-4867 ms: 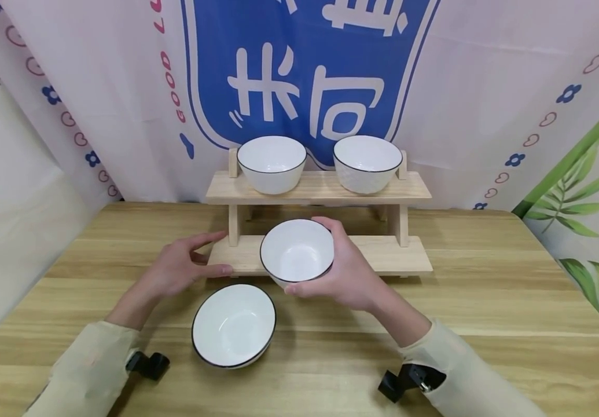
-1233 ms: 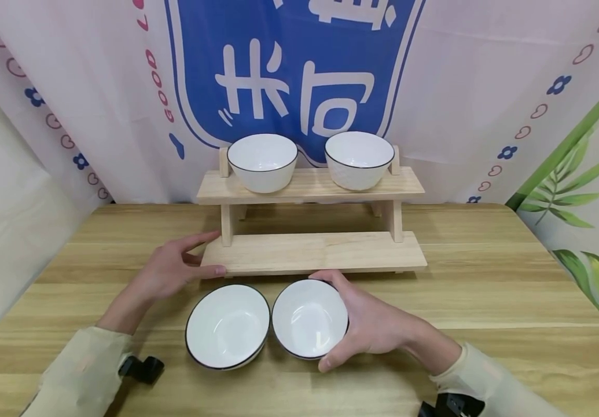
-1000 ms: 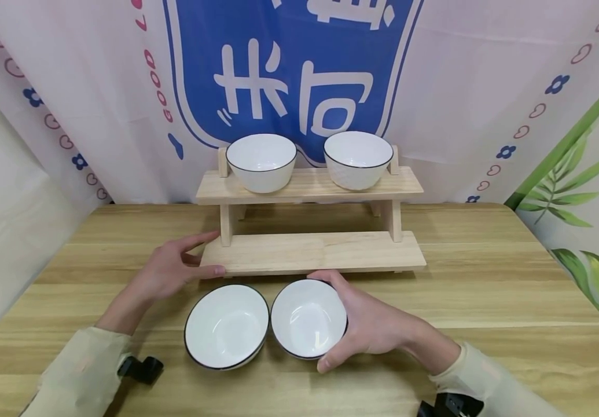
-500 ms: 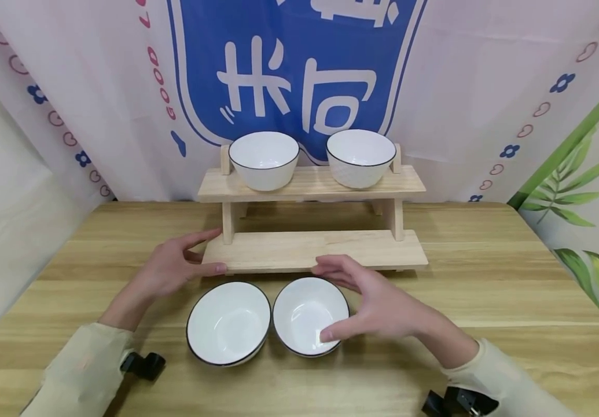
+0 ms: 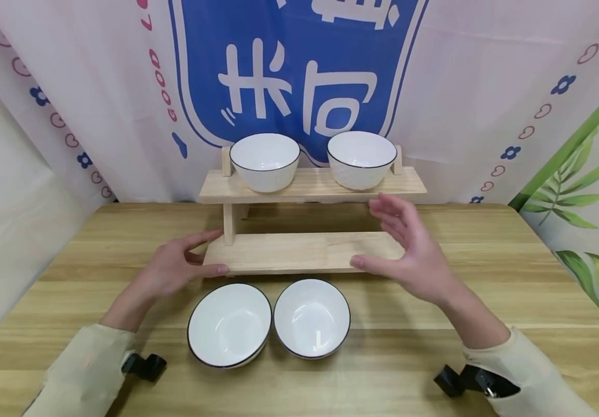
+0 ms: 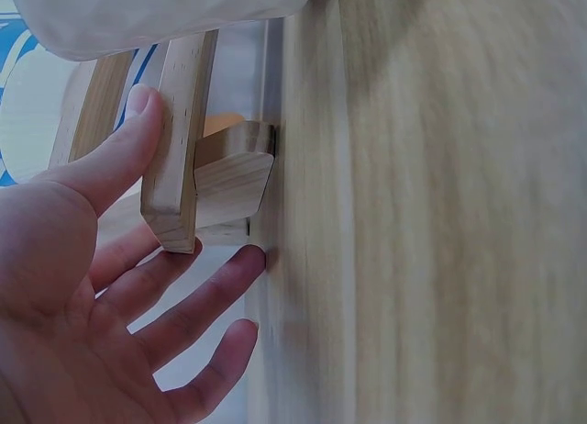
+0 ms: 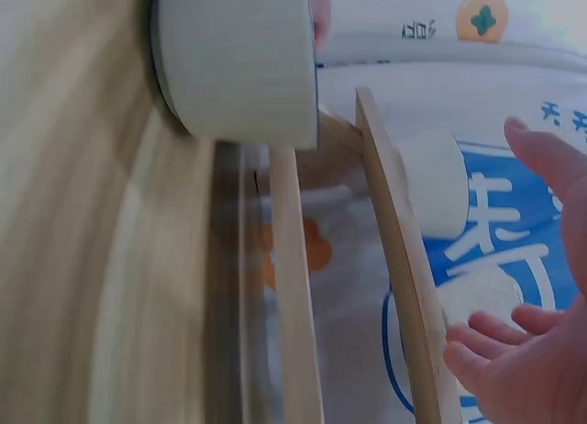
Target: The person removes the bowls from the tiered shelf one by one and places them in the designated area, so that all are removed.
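A two-tier wooden display rack (image 5: 299,252) stands on the table. My left hand (image 5: 182,263) holds the left end of its lower board, thumb on one side and fingertips on the other; in the left wrist view the other fingers of that hand (image 6: 183,305) spread loosely. My right hand (image 5: 414,255) hovers before the rack's right side, fingers spread, holding nothing. Two white bowls with dark rims sit side by side on the table before the rack, a left bowl (image 5: 230,325) and a right bowl (image 5: 312,318). The rack hides part of its right leg behind my right hand.
On the upper board stand two more white bowls, one at left (image 5: 265,162) and one at right (image 5: 362,160). Behind the rack hangs a printed curtain (image 5: 466,104) with a blue emblem. The wooden table (image 5: 487,289) extends to both sides.
My right hand brought a bowl down from before the rack to the table, beside the other one, then let go and moved up and right. My left hand stayed at the rack.
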`<state>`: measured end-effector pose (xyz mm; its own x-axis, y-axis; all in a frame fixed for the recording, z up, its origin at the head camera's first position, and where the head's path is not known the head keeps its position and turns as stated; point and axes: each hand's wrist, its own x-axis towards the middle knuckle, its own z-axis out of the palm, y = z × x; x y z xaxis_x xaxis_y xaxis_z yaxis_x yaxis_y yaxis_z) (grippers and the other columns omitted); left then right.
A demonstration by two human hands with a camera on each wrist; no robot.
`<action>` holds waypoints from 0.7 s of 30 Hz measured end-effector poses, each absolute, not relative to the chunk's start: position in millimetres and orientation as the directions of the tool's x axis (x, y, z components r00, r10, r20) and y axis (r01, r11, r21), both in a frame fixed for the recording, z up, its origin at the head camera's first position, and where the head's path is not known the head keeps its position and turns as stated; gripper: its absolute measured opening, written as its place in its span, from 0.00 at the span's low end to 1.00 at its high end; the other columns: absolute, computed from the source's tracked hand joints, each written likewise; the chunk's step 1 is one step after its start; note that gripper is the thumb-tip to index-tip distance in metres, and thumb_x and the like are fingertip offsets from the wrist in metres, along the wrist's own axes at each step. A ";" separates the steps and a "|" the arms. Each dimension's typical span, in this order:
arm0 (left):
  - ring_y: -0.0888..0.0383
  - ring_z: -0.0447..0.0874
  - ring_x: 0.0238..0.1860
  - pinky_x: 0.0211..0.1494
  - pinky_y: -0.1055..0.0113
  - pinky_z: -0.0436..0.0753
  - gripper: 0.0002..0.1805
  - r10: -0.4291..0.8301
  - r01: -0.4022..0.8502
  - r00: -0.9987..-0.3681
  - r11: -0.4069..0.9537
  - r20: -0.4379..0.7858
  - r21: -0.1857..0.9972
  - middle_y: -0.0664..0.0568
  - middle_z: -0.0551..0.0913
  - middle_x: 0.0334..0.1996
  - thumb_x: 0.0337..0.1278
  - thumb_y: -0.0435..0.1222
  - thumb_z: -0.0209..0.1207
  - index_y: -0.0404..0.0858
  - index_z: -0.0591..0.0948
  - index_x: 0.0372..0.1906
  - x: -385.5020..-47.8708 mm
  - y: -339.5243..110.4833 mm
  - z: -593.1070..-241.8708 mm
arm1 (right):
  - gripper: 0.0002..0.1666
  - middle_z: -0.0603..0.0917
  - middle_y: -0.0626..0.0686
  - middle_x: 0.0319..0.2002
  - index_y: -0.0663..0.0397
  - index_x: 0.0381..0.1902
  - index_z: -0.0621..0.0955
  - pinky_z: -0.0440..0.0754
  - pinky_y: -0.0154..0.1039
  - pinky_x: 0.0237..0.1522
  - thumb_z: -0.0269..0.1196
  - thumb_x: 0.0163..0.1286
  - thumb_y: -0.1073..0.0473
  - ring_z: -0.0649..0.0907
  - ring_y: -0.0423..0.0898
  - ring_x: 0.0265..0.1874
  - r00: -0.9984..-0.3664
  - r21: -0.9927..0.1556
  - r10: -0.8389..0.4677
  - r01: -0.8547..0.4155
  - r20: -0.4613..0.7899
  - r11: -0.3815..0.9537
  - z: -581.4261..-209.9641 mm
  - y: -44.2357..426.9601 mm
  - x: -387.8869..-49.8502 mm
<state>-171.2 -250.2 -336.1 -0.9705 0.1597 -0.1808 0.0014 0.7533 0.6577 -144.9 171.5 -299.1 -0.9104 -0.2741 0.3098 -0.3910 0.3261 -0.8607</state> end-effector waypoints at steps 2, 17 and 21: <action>0.38 0.85 0.64 0.47 0.61 0.82 0.54 0.158 -0.001 -0.970 0.754 -0.183 0.657 0.29 0.77 0.72 0.57 0.63 0.74 0.52 0.65 0.85 -170.9 -250.2 -336.1 | 0.63 0.68 0.57 0.80 0.58 0.84 0.55 0.62 0.54 0.83 0.81 0.62 0.60 0.68 0.55 0.82 -0.929 -0.866 -0.217 -0.361 0.301 0.346 -295.1 173.8 -149.0; 0.38 0.86 0.64 0.52 0.58 0.83 0.53 0.162 0.011 -0.973 0.740 -0.162 0.672 0.30 0.75 0.74 0.58 0.61 0.75 0.52 0.66 0.84 -171.9 -249.0 -338.1 | 0.74 0.62 0.57 0.84 0.49 0.88 0.47 0.61 0.49 0.84 0.83 0.60 0.51 0.66 0.53 0.83 -0.969 -0.926 0.024 -0.228 0.246 0.301 -269.5 175.2 -210.4; 0.38 0.86 0.64 0.53 0.56 0.84 0.53 0.159 0.015 -0.975 0.745 -0.155 0.667 0.31 0.72 0.77 0.57 0.62 0.75 0.52 0.66 0.84 -172.3 -249.4 -338.7 | 0.75 0.60 0.59 0.85 0.51 0.88 0.46 0.61 0.51 0.84 0.84 0.59 0.50 0.64 0.55 0.83 -0.972 -0.930 0.030 -0.212 0.231 0.300 -267.0 168.8 -222.6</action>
<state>-172.3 -249.4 -338.7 -0.9750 0.1588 -0.1553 0.0151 0.7449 0.6670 -222.6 168.8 -267.0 -0.9724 0.0297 0.2314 -0.2121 0.3004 -0.9299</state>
